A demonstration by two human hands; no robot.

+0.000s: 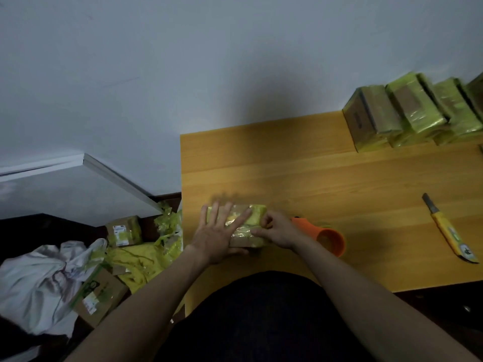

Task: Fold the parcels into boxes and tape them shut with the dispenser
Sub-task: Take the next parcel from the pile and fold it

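1. Overall, wooden desk carries the work; a row of taped yellow-green parcels stands at its far right edge against the wall.
2. On the floor at left: white cloth, brown cartons with white labels, print too small to read.
3. Current parcel lies near the desk's front left.
4. Left hand flat on it, fingers straight; right hand pinches its right end.
5. Orange dispenser just behind the right hand.
6. Yellow-handled knife at right, label unreadable.
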